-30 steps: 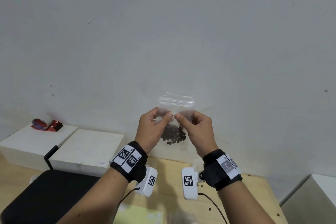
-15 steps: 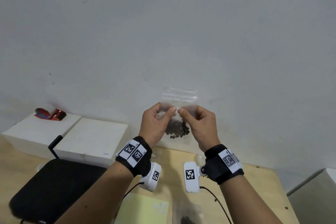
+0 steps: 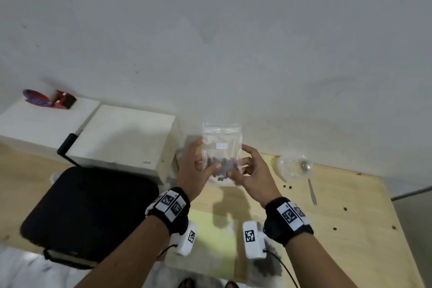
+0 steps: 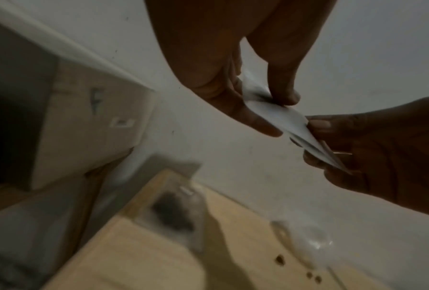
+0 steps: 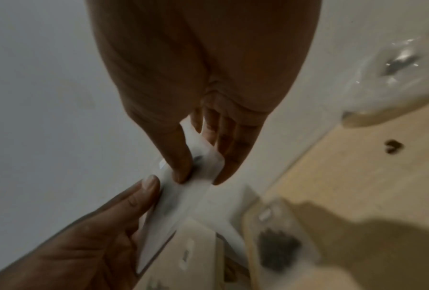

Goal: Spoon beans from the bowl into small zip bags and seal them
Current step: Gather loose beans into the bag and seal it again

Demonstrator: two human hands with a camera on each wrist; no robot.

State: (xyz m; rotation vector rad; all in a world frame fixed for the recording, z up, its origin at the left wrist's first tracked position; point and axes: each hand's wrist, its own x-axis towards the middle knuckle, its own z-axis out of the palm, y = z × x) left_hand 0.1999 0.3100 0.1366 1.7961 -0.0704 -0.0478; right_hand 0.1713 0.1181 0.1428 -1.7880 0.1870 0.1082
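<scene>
Both hands hold the bag (image 3: 222, 147) upright above the bench (image 3: 339, 229); left hand (image 3: 195, 168) and right hand (image 3: 253, 174) fingers pinch its lower half, around the beans (image 3: 221, 162).

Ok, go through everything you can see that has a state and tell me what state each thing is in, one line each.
zip bag: upright in the air, beans at the bottom; seal cannot be told.
left hand: pinches the bag.
right hand: pinches the bag.
bowl: on the table, looks emptied of beans.
spoon: resting in the bowl, handle on the table.
second bag: lying flat on the table, beans inside.
loose beans: scattered on the table.
</scene>
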